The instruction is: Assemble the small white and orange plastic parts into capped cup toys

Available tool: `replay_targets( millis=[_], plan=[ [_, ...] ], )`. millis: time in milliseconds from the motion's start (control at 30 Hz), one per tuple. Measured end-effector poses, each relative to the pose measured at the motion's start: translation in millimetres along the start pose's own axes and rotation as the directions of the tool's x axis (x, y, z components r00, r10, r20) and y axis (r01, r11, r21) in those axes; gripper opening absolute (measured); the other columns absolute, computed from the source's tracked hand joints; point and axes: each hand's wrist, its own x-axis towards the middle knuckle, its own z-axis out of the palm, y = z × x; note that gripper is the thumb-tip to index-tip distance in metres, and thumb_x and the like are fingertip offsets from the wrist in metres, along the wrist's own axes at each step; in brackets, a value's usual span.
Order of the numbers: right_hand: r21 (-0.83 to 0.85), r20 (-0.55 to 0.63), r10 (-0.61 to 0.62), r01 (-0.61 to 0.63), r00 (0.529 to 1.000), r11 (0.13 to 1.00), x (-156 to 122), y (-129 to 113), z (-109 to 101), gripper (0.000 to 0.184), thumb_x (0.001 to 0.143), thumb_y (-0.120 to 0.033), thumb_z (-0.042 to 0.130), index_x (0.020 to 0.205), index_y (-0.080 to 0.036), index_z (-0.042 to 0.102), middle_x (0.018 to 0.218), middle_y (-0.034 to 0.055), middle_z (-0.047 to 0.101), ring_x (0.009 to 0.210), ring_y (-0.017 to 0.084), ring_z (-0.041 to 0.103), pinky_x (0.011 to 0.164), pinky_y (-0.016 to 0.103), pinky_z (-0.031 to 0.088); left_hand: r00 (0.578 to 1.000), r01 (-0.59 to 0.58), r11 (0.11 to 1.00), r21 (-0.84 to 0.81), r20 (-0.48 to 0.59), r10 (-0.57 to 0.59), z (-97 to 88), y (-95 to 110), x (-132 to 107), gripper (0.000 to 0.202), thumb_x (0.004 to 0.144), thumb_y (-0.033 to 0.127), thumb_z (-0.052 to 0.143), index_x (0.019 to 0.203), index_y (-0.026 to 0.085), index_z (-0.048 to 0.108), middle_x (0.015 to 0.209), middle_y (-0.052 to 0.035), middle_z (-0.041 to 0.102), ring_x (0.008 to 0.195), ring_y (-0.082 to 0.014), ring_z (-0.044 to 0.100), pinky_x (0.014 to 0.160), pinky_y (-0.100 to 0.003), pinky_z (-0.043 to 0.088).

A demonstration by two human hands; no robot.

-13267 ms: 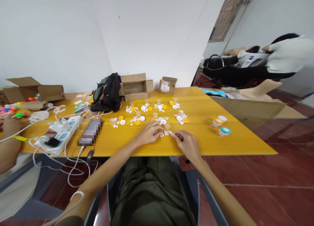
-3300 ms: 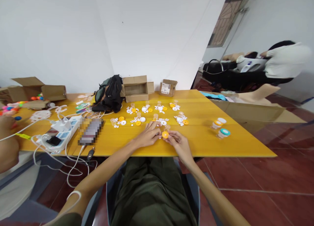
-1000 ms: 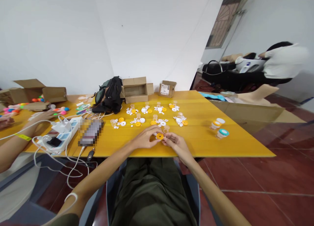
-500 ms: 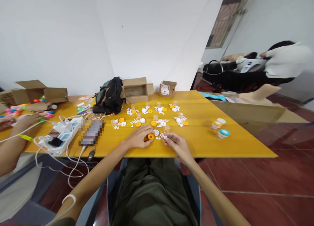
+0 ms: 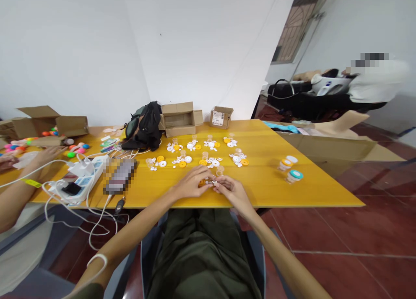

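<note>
My right hand pinches a small white plastic piece between thumb and fingertips, low over the front of the table. From the other side, my left hand reaches the same piece, its thumb and fingertips closed in around it. Under the arch of my left hand an orange round lid partly shows. A clear small cup stands just beyond my fingertips. Farther back lie several groups of parts, each with a clear cup, an orange disc, a white disc and small white bits.
Two filled jars, one with a teal lid, stand at the right. On the left are a power strip with cables, a phone and a co-worker's arm. A black bag and cardboard boxes line the wall.
My left hand has shifted right, off the orange lid, to the white piece at my right fingertips. The co-worker's hand at the left has also moved slightly.
</note>
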Motion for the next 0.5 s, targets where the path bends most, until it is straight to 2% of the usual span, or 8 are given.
replay_targets(
  millis=[133,367,500],
  plan=[
    [-0.005,0.013,0.005,-0.005,1.000,1.000,-1.5,-3.5,1.8,0.052,0.057,-0.070,0.084,0.076,-0.023,0.071,0.076,0.0036,0.076,0.069,0.021,0.072,0.074,0.037,0.061,0.998,-0.062,0.998,0.010,-0.010,0.063,5.5,1.5,2.3,0.017,0.100,0.025,0.050,0.095,0.018,0.065,0.096,-0.0086,0.067,0.096,-0.0221,0.061,0.090,-0.037,0.051],
    [-0.063,0.069,-0.022,0.026,0.997,0.998,-3.3,-7.8,2.2,0.048,0.063,-0.067,0.083,0.077,-0.023,0.071,0.076,0.0032,0.075,0.073,0.021,0.072,0.077,0.037,0.060,0.999,-0.035,0.999,-0.017,0.007,0.035,4.4,1.4,0.8,0.018,0.099,0.025,0.050,0.095,0.019,0.067,0.095,-0.0079,0.067,0.095,-0.0218,0.062,0.089,-0.036,0.051],
    [-0.099,0.101,-0.021,0.031,0.995,0.995,-3.1,-6.7,0.4,0.043,0.067,-0.063,0.082,0.076,-0.022,0.068,0.074,0.0023,0.072,0.072,0.021,0.070,0.075,0.037,0.059,0.997,-0.076,0.997,-0.034,-0.011,0.075,4.8,1.5,1.4,0.017,0.100,0.026,0.051,0.096,0.019,0.065,0.094,-0.0077,0.068,0.093,-0.0211,0.062,0.088,-0.034,0.051]
  ],
)
